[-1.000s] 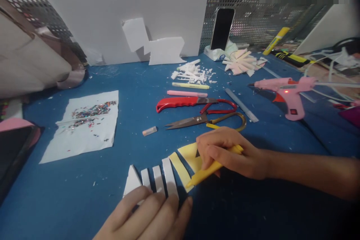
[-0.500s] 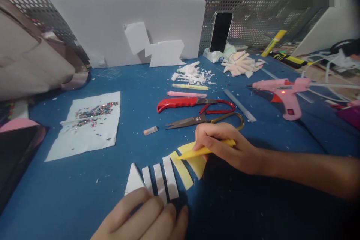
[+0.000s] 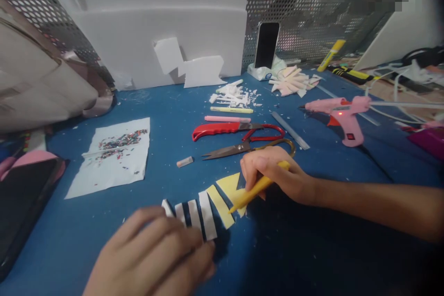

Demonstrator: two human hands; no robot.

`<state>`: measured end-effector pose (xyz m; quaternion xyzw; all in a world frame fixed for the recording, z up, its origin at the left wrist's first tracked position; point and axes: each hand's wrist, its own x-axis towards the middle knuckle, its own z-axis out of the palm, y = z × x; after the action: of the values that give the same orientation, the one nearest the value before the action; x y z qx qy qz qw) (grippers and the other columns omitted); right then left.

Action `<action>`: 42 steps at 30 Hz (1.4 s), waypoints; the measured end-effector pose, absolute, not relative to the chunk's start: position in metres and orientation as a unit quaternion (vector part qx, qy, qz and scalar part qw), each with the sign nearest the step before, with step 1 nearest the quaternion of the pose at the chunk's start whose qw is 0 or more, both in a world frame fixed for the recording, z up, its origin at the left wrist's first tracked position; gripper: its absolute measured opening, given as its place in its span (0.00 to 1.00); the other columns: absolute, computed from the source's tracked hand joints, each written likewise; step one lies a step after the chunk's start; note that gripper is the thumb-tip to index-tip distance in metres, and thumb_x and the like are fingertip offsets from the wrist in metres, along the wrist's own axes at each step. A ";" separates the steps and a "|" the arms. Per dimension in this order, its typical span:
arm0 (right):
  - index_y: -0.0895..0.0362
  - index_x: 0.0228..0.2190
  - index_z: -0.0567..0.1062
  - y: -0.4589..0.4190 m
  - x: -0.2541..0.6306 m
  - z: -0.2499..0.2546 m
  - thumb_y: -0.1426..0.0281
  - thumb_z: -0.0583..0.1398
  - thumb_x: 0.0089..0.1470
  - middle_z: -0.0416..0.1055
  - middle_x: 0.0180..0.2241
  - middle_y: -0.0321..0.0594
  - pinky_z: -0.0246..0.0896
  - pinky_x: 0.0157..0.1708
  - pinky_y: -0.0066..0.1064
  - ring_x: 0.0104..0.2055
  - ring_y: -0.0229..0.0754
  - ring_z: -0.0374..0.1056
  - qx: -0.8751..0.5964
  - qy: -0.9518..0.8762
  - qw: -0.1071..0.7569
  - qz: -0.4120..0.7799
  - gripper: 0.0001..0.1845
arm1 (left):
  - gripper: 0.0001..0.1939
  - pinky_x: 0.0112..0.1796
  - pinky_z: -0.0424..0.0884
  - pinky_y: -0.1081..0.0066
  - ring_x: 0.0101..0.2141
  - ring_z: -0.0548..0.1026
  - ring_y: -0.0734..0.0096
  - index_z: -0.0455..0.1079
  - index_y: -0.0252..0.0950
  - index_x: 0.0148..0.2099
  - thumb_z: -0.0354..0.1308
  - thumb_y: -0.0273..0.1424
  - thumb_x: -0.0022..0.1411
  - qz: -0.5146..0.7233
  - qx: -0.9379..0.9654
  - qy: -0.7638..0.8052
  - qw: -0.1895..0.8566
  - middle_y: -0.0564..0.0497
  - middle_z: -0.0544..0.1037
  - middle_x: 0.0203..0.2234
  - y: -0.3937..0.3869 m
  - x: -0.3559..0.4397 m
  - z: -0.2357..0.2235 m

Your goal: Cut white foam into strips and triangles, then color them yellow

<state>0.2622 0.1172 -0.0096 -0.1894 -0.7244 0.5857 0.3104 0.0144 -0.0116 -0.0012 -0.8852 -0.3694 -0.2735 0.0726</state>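
Note:
My right hand (image 3: 277, 173) grips a yellow marker (image 3: 260, 188), its tip resting low on a yellow strip (image 3: 221, 208). A wider yellow piece (image 3: 229, 185) lies just right of that strip, partly behind the marker. Left of the strip are several narrow white strips (image 3: 207, 215) of foam or card, side by side. My left hand (image 3: 156, 252) lies over the lower ends of the leftmost white pieces, fingers stretched and a little apart, holding nothing I can see. A small marker cap (image 3: 184, 162) lies above the strips.
Scissors (image 3: 239, 149) and a red-handled cutter (image 3: 218, 129) lie beyond my right hand. A pink glue gun (image 3: 342, 111) with a lit red light stands at right. White paper (image 3: 111, 178) with glitter bits is at left, near a dark phone (image 3: 29, 203). Another phone (image 3: 267, 44) stands at the back.
The marker tip has moved down along the yellow strip. My left hand has shifted left and up, covering more of the leftmost white piece. The view has shifted slightly.

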 end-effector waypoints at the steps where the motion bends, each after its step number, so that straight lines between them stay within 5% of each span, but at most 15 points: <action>1: 0.63 0.23 0.75 0.117 0.262 -0.009 0.61 0.52 0.65 0.67 0.21 0.36 0.60 0.20 0.22 0.20 0.30 0.65 -0.190 -0.723 0.307 0.588 0.25 | 0.07 0.39 0.67 0.66 0.32 0.73 0.74 0.72 0.43 0.42 0.60 0.27 0.62 -0.271 -0.881 -0.387 0.034 0.60 0.77 0.31 -0.006 0.009 0.004; 6: 0.63 0.22 0.74 0.116 0.262 -0.007 0.64 0.52 0.63 0.68 0.23 0.36 0.59 0.19 0.20 0.20 0.29 0.65 -0.207 -0.710 0.306 0.600 0.23 | 0.05 0.41 0.67 0.72 0.40 0.72 0.73 0.69 0.45 0.43 0.53 0.37 0.68 -0.228 -0.836 -0.490 -0.089 0.56 0.74 0.39 0.020 -0.020 0.027; 11: 0.63 0.21 0.74 0.113 0.260 -0.005 0.63 0.52 0.64 0.70 0.22 0.37 0.61 0.20 0.20 0.19 0.29 0.65 -0.239 -0.711 0.312 0.583 0.25 | 0.06 0.39 0.69 0.77 0.38 0.73 0.75 0.70 0.46 0.42 0.62 0.36 0.62 -0.087 -0.878 -0.391 -0.263 0.56 0.75 0.38 0.038 -0.042 0.033; 18: 0.62 0.21 0.73 0.113 0.259 -0.005 0.62 0.52 0.64 0.70 0.21 0.37 0.60 0.19 0.21 0.19 0.30 0.65 -0.241 -0.717 0.312 0.574 0.24 | 0.02 0.37 0.69 0.77 0.34 0.74 0.76 0.72 0.45 0.39 0.59 0.32 0.62 -0.051 -0.880 -0.400 -0.251 0.57 0.77 0.33 0.041 -0.056 0.036; 25: 0.62 0.22 0.73 0.113 0.259 -0.007 0.61 0.52 0.65 0.70 0.22 0.36 0.60 0.20 0.21 0.19 0.30 0.65 -0.240 -0.720 0.313 0.571 0.25 | 0.09 0.34 0.70 0.75 0.32 0.74 0.75 0.71 0.44 0.40 0.50 0.28 0.67 -0.002 -0.906 -0.363 -0.219 0.54 0.76 0.33 0.040 -0.053 0.034; 34: 0.62 0.22 0.74 0.114 0.259 -0.007 0.62 0.52 0.65 0.69 0.22 0.36 0.60 0.20 0.21 0.19 0.30 0.65 -0.236 -0.725 0.315 0.564 0.25 | 0.08 0.37 0.70 0.78 0.35 0.74 0.77 0.72 0.43 0.39 0.53 0.26 0.66 -0.028 -0.920 -0.340 -0.191 0.56 0.76 0.35 0.044 -0.060 0.039; 42: 0.63 0.24 0.75 0.113 0.259 -0.007 0.62 0.52 0.65 0.68 0.23 0.36 0.61 0.22 0.21 0.20 0.29 0.66 -0.235 -0.724 0.310 0.570 0.24 | 0.09 0.46 0.68 0.70 0.46 0.70 0.69 0.68 0.42 0.48 0.56 0.34 0.66 -0.188 -0.873 -0.435 -0.113 0.51 0.73 0.45 0.026 -0.022 0.021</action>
<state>0.2589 0.1135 -0.0074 -0.2350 -0.7242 0.5696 0.3098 -0.0222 0.0255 0.0211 -0.8734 -0.4349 -0.1877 -0.1134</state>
